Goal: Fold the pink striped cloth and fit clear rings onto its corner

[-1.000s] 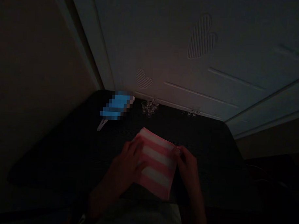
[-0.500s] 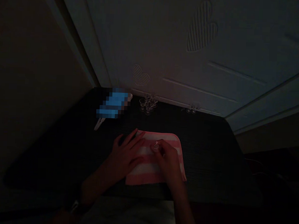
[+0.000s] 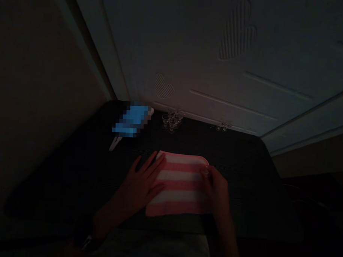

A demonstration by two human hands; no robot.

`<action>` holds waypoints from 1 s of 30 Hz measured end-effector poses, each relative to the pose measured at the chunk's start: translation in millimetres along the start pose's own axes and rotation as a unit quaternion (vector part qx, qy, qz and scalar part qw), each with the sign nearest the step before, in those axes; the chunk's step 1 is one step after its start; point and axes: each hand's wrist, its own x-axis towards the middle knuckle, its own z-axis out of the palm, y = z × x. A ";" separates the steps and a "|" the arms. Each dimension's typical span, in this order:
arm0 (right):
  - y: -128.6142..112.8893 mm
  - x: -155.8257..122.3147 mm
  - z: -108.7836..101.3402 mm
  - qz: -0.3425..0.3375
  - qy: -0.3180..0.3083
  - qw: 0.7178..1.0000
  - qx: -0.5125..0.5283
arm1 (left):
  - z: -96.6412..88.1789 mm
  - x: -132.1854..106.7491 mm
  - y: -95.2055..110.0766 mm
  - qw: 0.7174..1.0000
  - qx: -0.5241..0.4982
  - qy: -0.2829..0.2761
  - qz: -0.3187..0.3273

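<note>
A pink-and-white striped cloth lies flat on the dark table. My left hand rests with fingers spread over the cloth's left edge. Near the cloth's right side, my right hand is closed on a small clear glass between thumb and fingers. Most of that glass is hidden by the hand, and dim light makes its outline faint. Whether it touches the cloth I cannot tell. Beyond the cloth, several small stemmed glasses stand in a close group.
More small clear glassware sits by the wall at the back right. A blurred-out device with a bright blue face leans on a pale stand at the back left. The white panel with raised hearts borders the dark table.
My right hand has moved right across the cloth with the small glass, from its middle to its right edge. My left hand stays spread on the left edge.
</note>
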 end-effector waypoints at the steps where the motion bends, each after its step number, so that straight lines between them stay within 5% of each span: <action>1: 5.7 0.3 -6.6 0.013 0.014 1.000 -0.001 | 0.3 0.1 -0.3 1.000 0.000 -0.001 0.000; 5: -1.1 -3.0 -7.6 0.008 0.022 0.999 0.033 | 1.8 0.8 -0.5 1.000 0.002 0.001 -0.003; 13: -55.2 -12.3 50.3 -0.076 -0.061 0.988 0.116 | 2.3 1.2 0.8 1.000 0.005 -0.004 -0.013; 22: 3.4 -10.5 -0.5 0.014 0.020 0.998 0.052 | 2.3 1.5 -1.4 1.000 -0.017 -0.002 -0.014; 30: -40.0 -17.8 29.8 -0.017 -0.012 0.991 0.129 | 7.2 -7.1 0.7 0.996 -0.072 0.033 -0.048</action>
